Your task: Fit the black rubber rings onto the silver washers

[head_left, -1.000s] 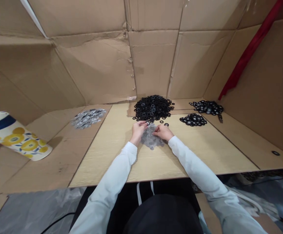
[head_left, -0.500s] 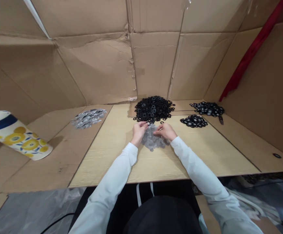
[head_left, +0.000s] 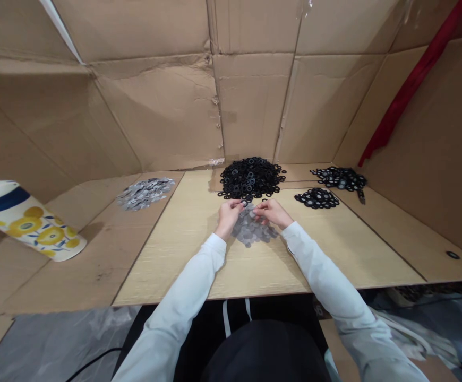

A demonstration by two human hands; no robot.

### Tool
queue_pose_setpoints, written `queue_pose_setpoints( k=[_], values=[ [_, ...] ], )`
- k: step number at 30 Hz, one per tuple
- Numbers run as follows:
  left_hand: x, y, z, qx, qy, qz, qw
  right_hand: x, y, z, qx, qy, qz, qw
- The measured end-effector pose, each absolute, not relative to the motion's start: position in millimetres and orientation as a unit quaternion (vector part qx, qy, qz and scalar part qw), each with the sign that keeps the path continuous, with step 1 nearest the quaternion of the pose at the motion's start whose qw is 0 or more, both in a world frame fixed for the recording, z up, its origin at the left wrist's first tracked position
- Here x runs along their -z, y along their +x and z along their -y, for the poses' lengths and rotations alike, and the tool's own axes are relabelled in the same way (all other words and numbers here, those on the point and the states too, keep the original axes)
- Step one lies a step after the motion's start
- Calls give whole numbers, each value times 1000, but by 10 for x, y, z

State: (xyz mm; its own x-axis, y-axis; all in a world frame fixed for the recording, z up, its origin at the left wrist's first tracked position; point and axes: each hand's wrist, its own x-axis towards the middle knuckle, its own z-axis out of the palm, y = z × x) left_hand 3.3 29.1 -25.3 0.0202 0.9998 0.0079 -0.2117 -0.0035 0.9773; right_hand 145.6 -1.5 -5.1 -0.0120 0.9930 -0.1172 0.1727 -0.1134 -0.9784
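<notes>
My left hand [head_left: 228, 214] and my right hand [head_left: 271, 211] are close together over a small heap of grey mesh discs [head_left: 253, 229] on the pale wooden board [head_left: 199, 249]. Both hands have their fingers pinched, the left on a small black ring, the right on something too small to make out. Just beyond my fingertips lies a big pile of black rubber rings [head_left: 250, 177].
Two smaller heaps of black rings with grey centres lie at the right [head_left: 316, 197] and far right [head_left: 339, 176]. A heap of silver discs [head_left: 144, 191] lies at the left. A flowered paper cup [head_left: 26, 221] lies on its side far left. Cardboard walls [head_left: 250, 101] enclose the bench.
My right hand has risen off the grey discs and moved left toward my left hand; the two hands now nearly meet above the heap.
</notes>
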Motion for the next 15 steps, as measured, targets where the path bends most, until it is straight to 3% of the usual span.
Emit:
queue_pose_setpoints(
  k=[15],
  values=[
    [150, 77, -163, -532, 396, -424, 617, 105, 1436, -17, -535, -519, 465, 478]
  ],
)
